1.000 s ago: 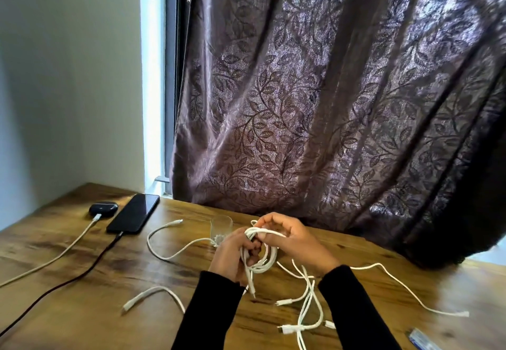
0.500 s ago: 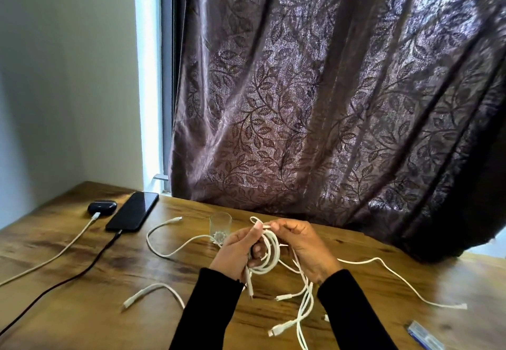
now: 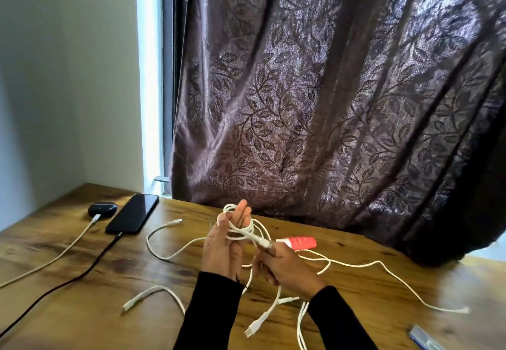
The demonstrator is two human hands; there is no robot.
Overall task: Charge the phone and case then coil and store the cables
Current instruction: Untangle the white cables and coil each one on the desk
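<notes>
A white cable coil point(image 3: 242, 229) is looped around the raised fingers of my left hand point(image 3: 226, 243), whose fingers point up and are nearly straight. My right hand point(image 3: 284, 266) pinches the coil's white plug end point(image 3: 265, 243) just right of the left hand. More white cables point(image 3: 273, 306) hang and lie below both hands. At the far left the black phone point(image 3: 133, 213) lies flat with a black cable point(image 3: 68, 281) plugged in. Beside it sits the black earbud case point(image 3: 102, 209) with a white cable point(image 3: 54, 256) plugged in.
Loose white cables lie on the wooden table point(image 3: 82, 316): one curved point(image 3: 164, 243) left of my hands, a short one point(image 3: 153, 295) near the front, a long one point(image 3: 397, 278) to the right. A red-and-white object point(image 3: 299, 242) lies behind my right hand. A dark patterned curtain point(image 3: 328, 103) hangs behind.
My left hand has opened upward with the coil around its fingers. My right hand has dropped lower and now pinches the plug end. The red-and-white object has come into view.
</notes>
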